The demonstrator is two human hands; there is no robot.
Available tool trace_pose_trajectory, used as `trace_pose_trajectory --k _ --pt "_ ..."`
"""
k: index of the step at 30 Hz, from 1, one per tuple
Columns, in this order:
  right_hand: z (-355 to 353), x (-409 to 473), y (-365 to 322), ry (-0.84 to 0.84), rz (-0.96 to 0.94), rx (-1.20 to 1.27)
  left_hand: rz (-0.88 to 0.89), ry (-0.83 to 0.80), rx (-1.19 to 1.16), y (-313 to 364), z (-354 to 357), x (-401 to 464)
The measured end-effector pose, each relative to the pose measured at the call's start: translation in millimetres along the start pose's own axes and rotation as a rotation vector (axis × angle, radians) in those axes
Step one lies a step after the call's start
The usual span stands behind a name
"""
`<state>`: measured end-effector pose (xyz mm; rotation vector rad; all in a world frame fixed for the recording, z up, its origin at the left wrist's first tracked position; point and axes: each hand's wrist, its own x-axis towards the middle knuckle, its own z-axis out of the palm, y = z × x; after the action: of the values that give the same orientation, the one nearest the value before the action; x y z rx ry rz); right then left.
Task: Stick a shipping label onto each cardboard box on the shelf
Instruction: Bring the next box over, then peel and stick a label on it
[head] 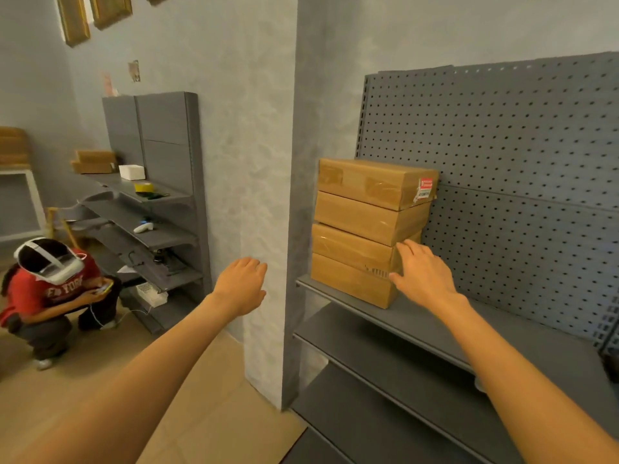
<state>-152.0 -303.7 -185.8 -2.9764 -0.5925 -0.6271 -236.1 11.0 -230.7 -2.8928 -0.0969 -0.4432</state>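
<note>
Right hand (422, 274), fingers spread flat against lower boxes (351, 259), nothing gripped; left hand (242, 285) relaxed, empty; stack may be toppled if pushed.

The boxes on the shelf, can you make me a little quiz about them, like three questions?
1. How many cardboard boxes are in the stack on the shelf?
2. True or false: the top box already has a label with red on it at its right end.
3. Which hand touches the stack? A) left hand B) right hand C) both

Key
1. Four, one on top of another.
2. True.
3. B. Its fingers lie flat on the right end of the lower boxes; the left hand hangs in the air, apart from them.
</note>
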Motion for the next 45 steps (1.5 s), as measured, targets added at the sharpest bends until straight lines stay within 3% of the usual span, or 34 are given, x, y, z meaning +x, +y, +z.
trace_pose_trajectory --k 14,19,24,30,33,41,45 --pt "2.6 65.2 15.6 0.001 0.239 -0.099 0.203 0.108 -0.009 -23.9 14.0 141.9" --pt "-17.3 106.2 33.1 0.056 0.317 -0.104 0.223 0.202 -0.037 -30.0 -16.0 204.0" --pt "-44.9 138.1 35.2 0.178 0.362 -0.018 0.209 0.319 -0.218 -34.4 -45.3 251.9" --pt "-56.0 166.9 15.8 0.267 0.518 0.406 0.152 0.332 -0.685 -36.1 -70.0 302.8" --pt "-52.4 182.7 4.7 0.242 0.613 0.571 0.118 0.241 -0.904 -34.6 -72.2 322.0" --pt "-37.3 204.1 -8.5 0.247 0.821 0.980 0.084 -0.202 -1.489 -21.2 -58.3 343.5" --pt "-30.5 206.8 -5.5 0.238 0.891 1.157 0.021 -0.384 -1.648 -20.3 -57.3 355.1"
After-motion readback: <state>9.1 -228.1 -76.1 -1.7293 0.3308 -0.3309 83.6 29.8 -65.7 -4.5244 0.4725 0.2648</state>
